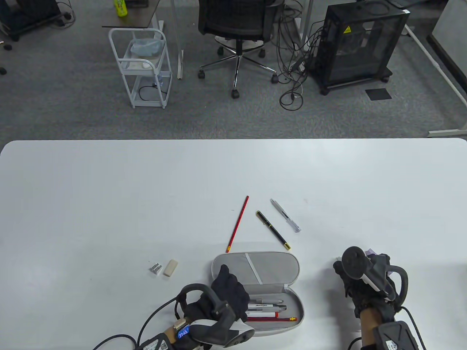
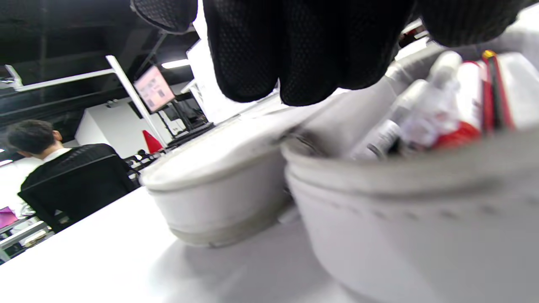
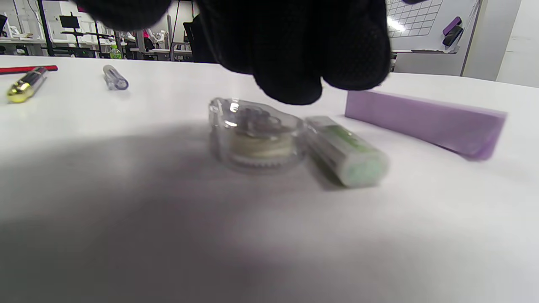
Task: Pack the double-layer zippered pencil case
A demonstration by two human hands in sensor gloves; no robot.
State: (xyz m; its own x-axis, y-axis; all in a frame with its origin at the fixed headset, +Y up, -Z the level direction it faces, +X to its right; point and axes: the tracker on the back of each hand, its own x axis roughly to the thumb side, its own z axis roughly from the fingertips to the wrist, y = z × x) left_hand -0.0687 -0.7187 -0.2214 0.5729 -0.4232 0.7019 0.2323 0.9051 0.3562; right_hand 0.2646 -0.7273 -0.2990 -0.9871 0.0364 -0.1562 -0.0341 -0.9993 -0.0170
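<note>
While our left hand (image 1: pixel 228 291) rests with straight fingers on the left end of the open pencil case (image 1: pixel 271 264) at the desk's near edge, our right hand (image 1: pixel 359 282) hovers to the case's right, fingers hanging relaxed and gripping nothing. Directly under those fingertips (image 3: pixel 290 84) lie a clear tape dispenser (image 3: pixel 254 136), a green-labelled eraser (image 3: pixel 345 151) touching it, and a purple block (image 3: pixel 425 124) just beyond. We judge the right hand nearer; the eraser's long axis runs roughly toward the wrist.
</note>
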